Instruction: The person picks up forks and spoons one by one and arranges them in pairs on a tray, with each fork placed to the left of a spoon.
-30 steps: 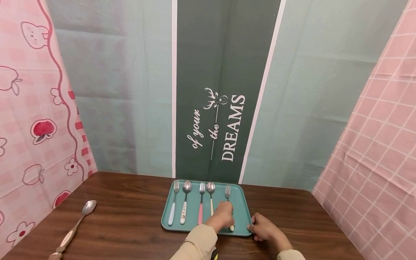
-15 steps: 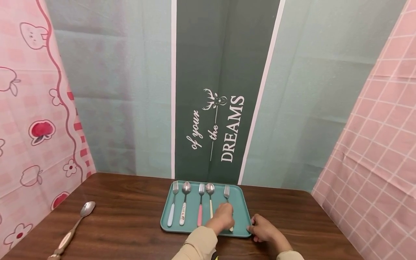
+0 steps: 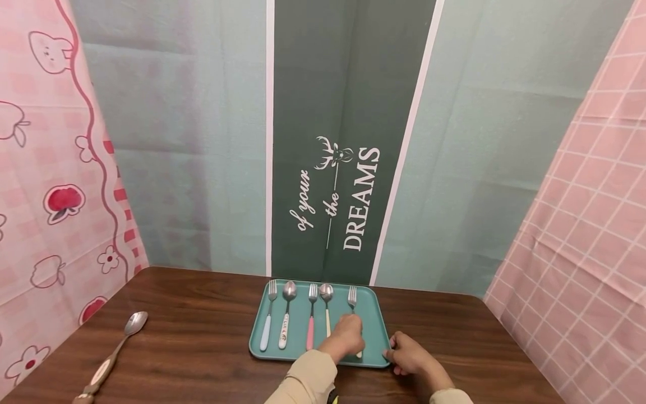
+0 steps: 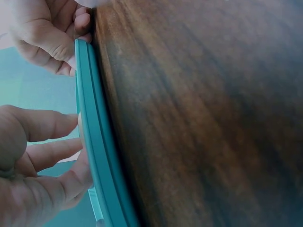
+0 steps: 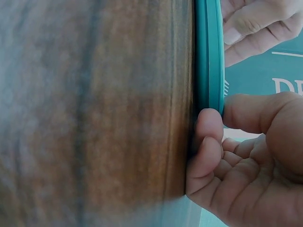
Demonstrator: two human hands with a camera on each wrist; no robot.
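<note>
A teal tray (image 3: 373,353) lies on the table with a row of forks and spoons in it. My left hand (image 3: 345,335) is over the right part of the tray and pinches the pale handle of the rightmost fork (image 3: 352,296), mostly hidden under the fingers. My right hand (image 3: 410,353) grips the tray's near right corner, thumb on the rim and fingers curled below in the right wrist view. Left of my left hand lie a yellow-handled spoon (image 3: 327,293), a pink-handled fork (image 3: 310,331), a spoon with a patterned white handle (image 3: 284,331) and a light-blue-handled fork (image 3: 266,334).
A long spoon with a brown handle (image 3: 103,373) lies alone at the left of the wooden table (image 3: 202,336). Behind the table hangs a green-grey cloth (image 3: 323,112), with pink patterned cloths (image 3: 595,196) at both sides.
Both hands stay in place, the left at the rightmost fork and the right at the tray corner. The view shifts only slightly.
</note>
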